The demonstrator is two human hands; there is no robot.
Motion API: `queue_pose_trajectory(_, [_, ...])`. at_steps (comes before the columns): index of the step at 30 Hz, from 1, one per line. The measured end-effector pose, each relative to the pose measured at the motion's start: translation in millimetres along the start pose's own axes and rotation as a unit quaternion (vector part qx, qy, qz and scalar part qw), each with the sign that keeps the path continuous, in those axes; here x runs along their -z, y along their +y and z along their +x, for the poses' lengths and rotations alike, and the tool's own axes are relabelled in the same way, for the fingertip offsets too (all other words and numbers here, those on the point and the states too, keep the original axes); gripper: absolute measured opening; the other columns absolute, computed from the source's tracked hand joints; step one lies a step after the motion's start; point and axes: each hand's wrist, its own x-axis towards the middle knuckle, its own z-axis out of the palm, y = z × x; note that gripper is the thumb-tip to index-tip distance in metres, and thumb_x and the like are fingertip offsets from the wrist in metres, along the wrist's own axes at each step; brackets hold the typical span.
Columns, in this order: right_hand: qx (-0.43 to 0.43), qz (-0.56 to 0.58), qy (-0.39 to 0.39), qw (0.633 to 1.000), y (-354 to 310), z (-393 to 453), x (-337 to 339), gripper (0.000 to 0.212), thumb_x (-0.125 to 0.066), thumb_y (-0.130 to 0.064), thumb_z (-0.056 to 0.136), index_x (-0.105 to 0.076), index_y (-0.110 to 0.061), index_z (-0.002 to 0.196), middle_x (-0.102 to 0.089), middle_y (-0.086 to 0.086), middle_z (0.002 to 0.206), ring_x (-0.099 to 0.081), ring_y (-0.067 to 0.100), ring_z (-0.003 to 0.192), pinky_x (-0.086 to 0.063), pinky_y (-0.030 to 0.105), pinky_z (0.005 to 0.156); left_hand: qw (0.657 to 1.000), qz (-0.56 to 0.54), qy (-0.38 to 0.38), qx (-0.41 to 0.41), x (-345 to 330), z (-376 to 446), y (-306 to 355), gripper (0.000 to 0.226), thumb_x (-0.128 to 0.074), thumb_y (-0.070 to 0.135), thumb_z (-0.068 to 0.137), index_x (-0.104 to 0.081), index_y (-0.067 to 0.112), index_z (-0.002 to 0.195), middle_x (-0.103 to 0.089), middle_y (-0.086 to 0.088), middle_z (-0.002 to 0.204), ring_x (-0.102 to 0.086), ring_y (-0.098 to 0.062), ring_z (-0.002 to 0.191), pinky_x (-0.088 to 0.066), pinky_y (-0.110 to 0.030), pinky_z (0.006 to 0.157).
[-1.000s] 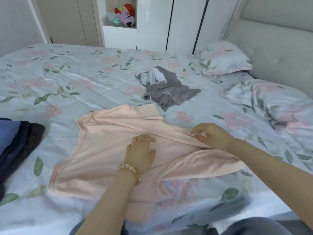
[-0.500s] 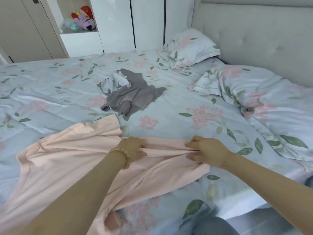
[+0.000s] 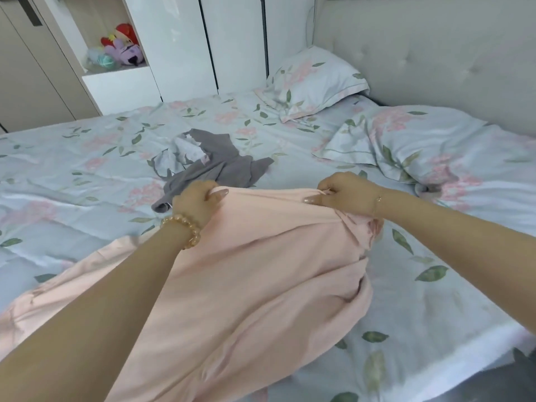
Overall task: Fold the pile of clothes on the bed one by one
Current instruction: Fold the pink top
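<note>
**Pink garment held up by both hands over bed**

A pink garment (image 3: 255,285) is gripped along its top edge by both hands and is lifted off the bed (image 3: 87,175) at that edge. The left hand (image 3: 197,204) is curled round the fabric at the left end of the raised edge, w/ the thumb laid over the cloth; a beaded bracelet (image 3: 182,230) is worn on that wrist. The right hand (image 3: 345,195) is closed on the fabric at the right end, a bunch of cloth being pinched betw. fingers and thumb; a thin chain is seen at the wrist. The edge betw. the two hands is drawn fairly taut, slightly sagging at mid. Below the hands the garment hangs and spreads toward the camera, its lower and left parts lying on the floral cover; the left forearm is laid across it.

Just behind the left hand, a grey garment (image 3: 220,166) is left crumpled on the bed, w/ a pale floral-print piece (image 3: 185,149) bunched on its left side. Whether these touch the pink fabric can't be told.

Two pillows in matching floral print are seen at the right: one (image 3: 313,79) near the wardrobe, one (image 3: 406,140) beside the padded headboard (image 3: 435,53). Plush toys (image 3: 121,47) are set in a white shelf niche at upper left.
</note>
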Motion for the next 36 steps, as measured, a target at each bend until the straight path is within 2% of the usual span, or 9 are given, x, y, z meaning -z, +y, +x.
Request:
queue_pose_trajectory(4, [-0.014,-0.218,0.019,0.976,14,40,1,0.024,-0.046,-0.035,0.099,-0.063,-0.019,0.094,-0.056,-0.005,0.089,-0.055,0.022,0.092,-0.033,0.029,0.068,0.995,0.075,0.03,0.05,-38,19,-14,0.023,-0.045,0.036,0.098,-0.05,0.02,0.083,-0.054,-0.008,0.101,-0.051,-0.031,0.104,-0.037,-0.046,0.094])
queue_pose_trajectory(11, [-0.099,-0.242,0.035,0.965,55,88,-65,0.025,-0.041,-0.011,0.096,-0.055,-0.011,0.116,-0.055,0.01,0.118,-0.054,0.03,0.108,-0.043,0.034,0.077,0.991,0.121,0.043,0.028,-90,-11,-30,0.047,-0.054,0.027,0.092,-0.044,0.016,0.137,-0.037,-0.009,0.145,-0.031,-0.029,0.135,-0.021,-0.047,0.113])
queue_pose_trajectory(16, [-0.164,0.016,0.108,0.98,71,57,-79,0.043,-0.057,-0.024,0.092,-0.047,-0.014,0.133,-0.048,0.009,0.129,-0.048,0.029,0.119,-0.042,0.037,0.094,0.99,0.004,-0.089,-0.111,-83,-58,11,0.022,-0.06,0.022,0.091,-0.062,0.019,0.113,-0.053,-0.001,0.122,-0.051,-0.02,0.111,-0.041,-0.036,0.096])
queue_pose_trajectory(21, [-0.285,0.223,0.129,0.923,79,-47,-63,0.025,-0.051,-0.032,0.095,-0.06,-0.009,0.089,-0.061,0.003,0.082,-0.054,0.02,0.071,-0.041,0.028,0.064,0.949,-0.095,-0.297,-0.044,-100,-98,71,0.047,-0.065,0.051,0.083,-0.055,0.025,0.121,-0.058,0.005,0.111,-0.057,-0.012,0.101,-0.045,-0.027,0.093])
queue_pose_trajectory(24, [-0.353,0.274,0.049,0.893,69,-103,-64,0.046,-0.051,-0.048,0.094,-0.067,-0.008,0.077,-0.06,0.004,0.066,-0.051,0.018,0.049,-0.041,0.021,0.04,0.944,-0.045,-0.319,-0.076,-105,-115,108,0.033,-0.06,0.044,0.088,-0.061,0.015,0.105,-0.06,-0.001,0.098,-0.058,-0.021,0.096,-0.041,-0.028,0.081])
queue_pose_trajectory(27, [-0.35,0.331,-0.01,0.876,50,-126,-62,0.054,-0.057,-0.06,0.087,-0.068,-0.008,0.072,-0.059,0.003,0.058,-0.049,0.018,0.044,-0.039,0.019,0.038,0.941,-0.087,-0.306,-0.113,-101,-137,130,0.035,-0.055,0.032,0.093,-0.06,-0.001,0.083,-0.056,-0.012,0.079,-0.051,-0.015,0.075,-0.035,-0.027,0.068])
queue_pose_trajectory(31, [-0.327,0.343,-0.011,0.881,38,-145,-62,0.027,-0.061,-0.027,0.091,-0.058,-0.007,0.074,-0.055,0.007,0.065,-0.051,0.018,0.05,-0.046,0.02,0.043,0.93,-0.152,-0.303,-0.142,-95,-179,142,0.044,-0.062,0.024,0.089,-0.033,0.011,0.059,-0.033,0.005,0.06,-0.038,-0.004,0.057,-0.032,-0.016,0.061])
queue_pose_trajectory(34, [-0.344,0.441,0.057,0.827,39,-169,-64,0.02,-0.057,-0.016,0.09,-0.062,-0.004,0.076,-0.063,0.012,0.069,-0.059,0.021,0.058,-0.056,0.03,0.062,0.915,-0.146,-0.336,-0.171,-99,-201,143,0.043,-0.058,0.043,0.083,-0.054,0.003,0.068,-0.052,-0.005,0.069,-0.048,-0.01,0.066,-0.04,-0.021,0.069])
queue_pose_trajectory(36, [-0.348,0.47,0.09,0.806,43,-192,-65,0.02,-0.059,-0.016,0.088,-0.063,-0.003,0.073,-0.066,0.013,0.065,-0.062,0.021,0.057,-0.057,0.031,0.061,0.899,-0.133,-0.369,-0.193,-102,-207,146,0.035,-0.063,0.031,0.086,-0.048,0.014,0.06,-0.049,0.002,0.064,-0.046,-0.004,0.063,-0.037,-0.013,0.067])
